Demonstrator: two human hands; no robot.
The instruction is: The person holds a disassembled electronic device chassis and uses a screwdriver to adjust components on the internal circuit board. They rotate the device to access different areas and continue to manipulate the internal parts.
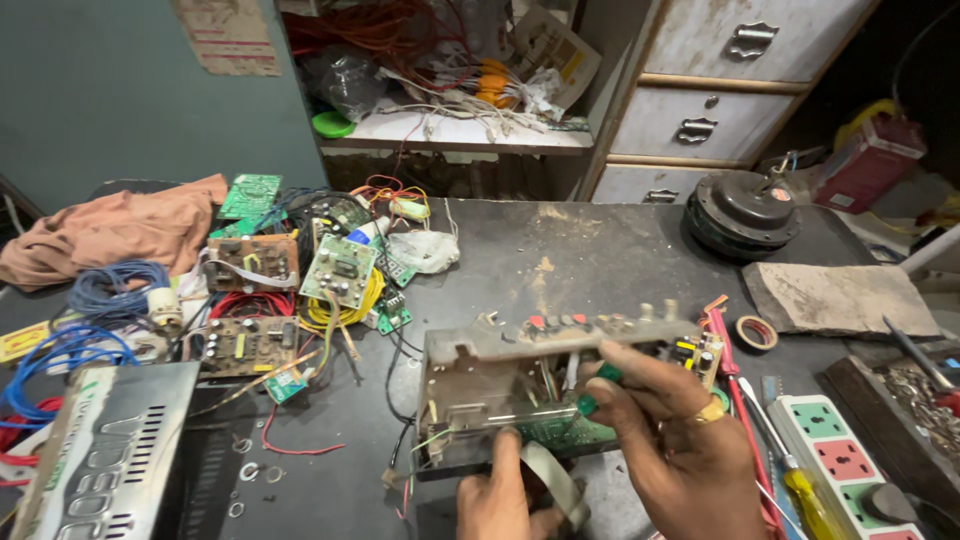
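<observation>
An opened metal chassis (480,385) with green circuit boards and a row of knobs and red buttons along its front panel stands on the dark workbench (590,250). My right hand (680,440), wearing a ring, grips the chassis at its right side, fingers reaching inside over the board. My left hand (495,500) holds the chassis's lower edge from below, beside a grey flat ribbon cable (555,485).
Loose circuit boards (340,270), blue wire coils (115,285) and a silver metal cover (100,455) lie at left. Screwdrivers (790,480), a power strip (835,450), a tape roll (757,332), a stone slab (835,298) and a round black motor (745,212) sit at right. Drawers (720,100) stand behind.
</observation>
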